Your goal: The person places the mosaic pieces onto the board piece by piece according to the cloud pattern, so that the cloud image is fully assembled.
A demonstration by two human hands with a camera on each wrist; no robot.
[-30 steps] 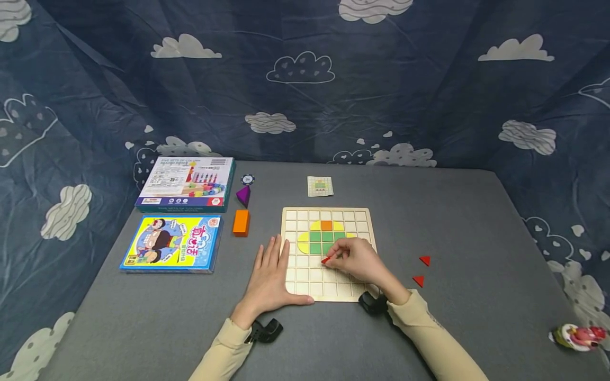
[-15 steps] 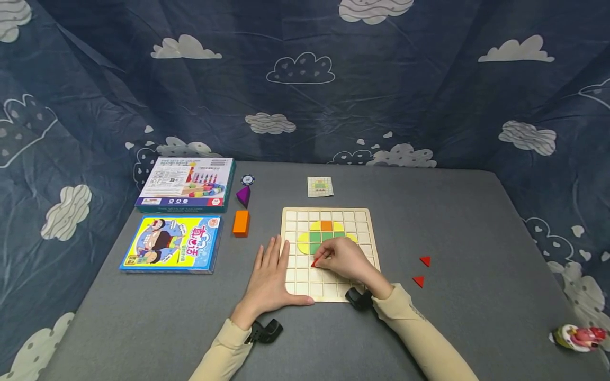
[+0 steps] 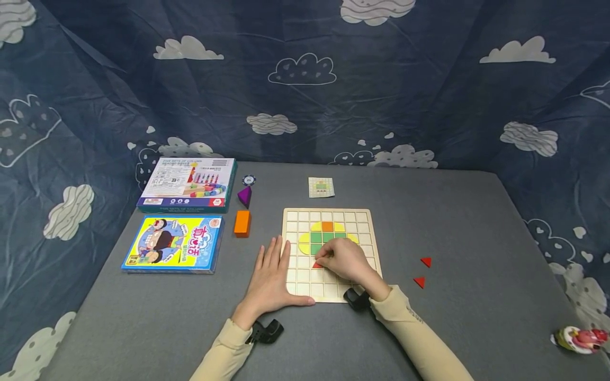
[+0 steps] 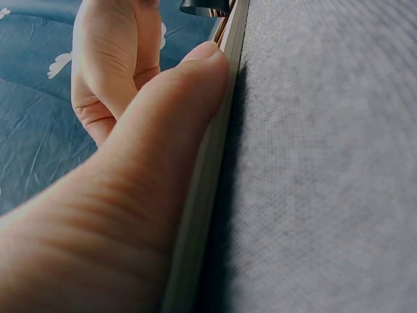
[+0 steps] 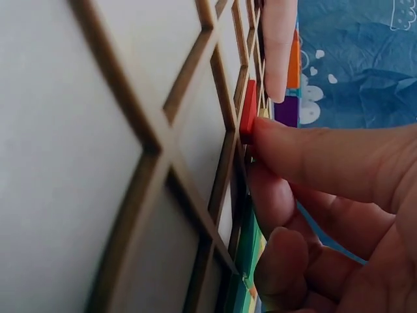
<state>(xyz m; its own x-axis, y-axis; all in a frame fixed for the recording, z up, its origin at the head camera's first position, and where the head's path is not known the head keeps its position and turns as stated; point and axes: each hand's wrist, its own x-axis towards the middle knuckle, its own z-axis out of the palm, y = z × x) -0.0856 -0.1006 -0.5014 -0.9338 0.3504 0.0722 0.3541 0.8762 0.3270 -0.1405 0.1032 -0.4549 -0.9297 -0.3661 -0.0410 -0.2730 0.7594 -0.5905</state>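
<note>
In the head view, a wooden grid board point(image 3: 303, 275) lies on the grey table. My left hand point(image 3: 269, 280) rests flat on its left side with fingers spread, thumb along the front edge. Over the board's middle, my right hand point(image 3: 345, 259) pinches a small red triangle point(image 3: 317, 265), low over a cell below the green squares point(image 3: 316, 243). The right wrist view has thumb and forefinger at the triangle's point(image 5: 248, 111) edge, its face close to the grid. Yellow pieces point(image 3: 304, 244) and an orange square point(image 3: 327, 226) also fill cells; the right hand hides part of the pattern.
Two loose red triangles point(image 3: 419, 282) lie right of the board. A pattern card point(image 3: 321, 187) is behind it. To the left are an orange block point(image 3: 242, 224), a purple pyramid point(image 3: 244, 196), a chip point(image 3: 249, 180) and two boxes point(image 3: 173, 243). A figurine point(image 3: 579, 338) stands far right.
My right hand has moved left across the board with the red triangle, which has tipped from tilted to nearly flat in a cell. The left hand has stayed put.
</note>
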